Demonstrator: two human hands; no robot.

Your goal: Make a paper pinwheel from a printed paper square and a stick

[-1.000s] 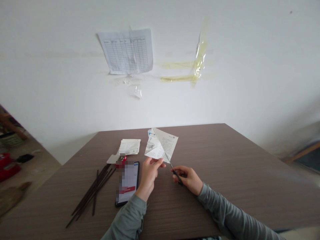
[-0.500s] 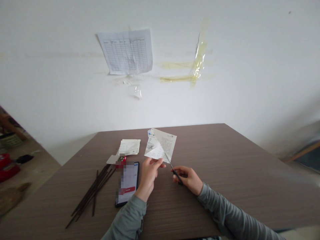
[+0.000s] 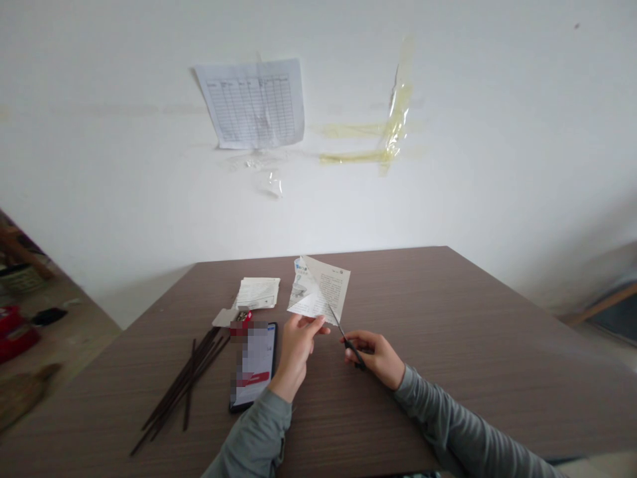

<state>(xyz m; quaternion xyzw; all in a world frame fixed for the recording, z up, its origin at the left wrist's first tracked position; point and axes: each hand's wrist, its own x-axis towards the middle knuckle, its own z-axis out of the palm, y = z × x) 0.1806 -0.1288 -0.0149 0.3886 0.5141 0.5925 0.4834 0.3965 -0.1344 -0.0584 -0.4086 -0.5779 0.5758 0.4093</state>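
My left hand [image 3: 300, 345] pinches the lower edge of a printed sheet of paper [image 3: 331, 284], held up above the table. A diagonal line crosses the sheet, with a lighter folded-looking part on its left. In my right hand [image 3: 377, 355] is a pair of scissors [image 3: 352, 346] with black handles. Its narrow blades point up and left, lying against the lower part of the paper. Whether the blades are cutting through I cannot tell.
A phone [image 3: 256, 365] lies left of my left hand. Beyond it are a small red box [image 3: 242, 320] and a stack of paper pieces [image 3: 257, 293]. Several thin dark sticks [image 3: 186, 378] spread over the brown table [image 3: 472, 332]. A printed form [image 3: 253, 106] is taped to the wall.
The paper has shifted very slightly at its right edge. Both hands and the scissors stay in nearly the same place.
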